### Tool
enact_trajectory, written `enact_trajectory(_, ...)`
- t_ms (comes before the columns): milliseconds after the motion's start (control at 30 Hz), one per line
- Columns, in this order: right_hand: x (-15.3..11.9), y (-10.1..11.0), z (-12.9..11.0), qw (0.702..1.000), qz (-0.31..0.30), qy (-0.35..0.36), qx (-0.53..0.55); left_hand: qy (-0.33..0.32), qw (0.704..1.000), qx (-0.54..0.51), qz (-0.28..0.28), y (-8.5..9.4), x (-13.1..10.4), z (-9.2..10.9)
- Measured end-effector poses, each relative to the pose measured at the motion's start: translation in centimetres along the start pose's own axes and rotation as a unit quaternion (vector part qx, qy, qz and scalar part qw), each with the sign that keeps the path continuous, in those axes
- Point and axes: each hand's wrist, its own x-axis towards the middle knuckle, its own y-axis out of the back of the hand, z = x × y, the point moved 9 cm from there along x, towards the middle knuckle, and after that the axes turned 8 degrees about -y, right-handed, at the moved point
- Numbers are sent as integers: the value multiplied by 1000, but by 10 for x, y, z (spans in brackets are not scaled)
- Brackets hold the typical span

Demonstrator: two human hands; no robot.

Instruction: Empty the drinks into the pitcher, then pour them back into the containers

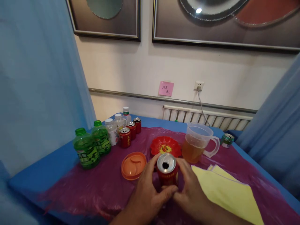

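A red drink can (167, 175) stands upright between my two hands, its silver top facing up with a dark open mouth. My left hand (148, 187) wraps its left side, and my right hand (188, 187) wraps the right side; both thumbs meet at the front. Just behind the can is a red scalloped dish (172, 144) with a yellow design. To the left lies an orange divided dish (133, 165). A clear plastic jug (193, 147) holding amber liquid stands at the right, near a folded yellow cloth (229, 190).
At the left stand green bottles (86, 153), white-capped clear bottles (112, 132) and several red cans (125, 138). A green can (227, 140) is at the far right. Purple plastic sheeting (93, 193) covers the blue table (44, 165). Blue curtains (39, 78) hang at both sides.
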Motion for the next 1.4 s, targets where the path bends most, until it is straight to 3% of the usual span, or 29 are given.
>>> enact_trajectory(100, -20, -32, 13, 999, -33, -14, 16, 31, 999, 10, -11, 6, -2, -10)
enact_trajectory(167, -36, -50, 29, 997, -57, -52, 20, 56, 997, 45, -2, 24, 0, -28)
enact_trajectory(333, -70, -82, 52, 983, -125, -98, 89, 110, 964, 208, 122, 116, 26, -92)
enact_trajectory(433, -75, -88, 50, 982, -138, -78, 98, 129, 950, 250, 139, 148, 43, -128)
enact_trajectory(667, -71, -85, 43, 984, -142, -55, 94, 154, 930, 295, 156, 153, 40, -176)
enact_trajectory(800, -70, -82, 36, 987, -133, -31, 89, 120, 923, 325, 165, 154, 40, -177)
enact_trajectory(900, -70, -78, 31, 991, -108, -4, 77, 79, 913, 369, 153, 153, 44, -162)
enact_trajectory(1000, -72, -58, 25, 997, -36, 30, 61, 23, 896, 417, 151, 148, 47, -134)
enact_trajectory(1100, -70, -13, 26, 996, 46, 47, 55, -42, 887, 427, 168, 130, 44, -95)
enact_trajectory(1200, -59, 47, 51, 992, 116, 24, 44, -116, 913, 373, 120, 81, 34, -60)
enact_trajectory(1267, -49, 95, 94, 980, 194, -43, 22, -165, 931, 320, 61, 36, 20, -42)
enact_trajectory(1400, -32, 184, 225, 920, 320, -225, 5, -241, 934, 263, -25, -42, -13, -31)
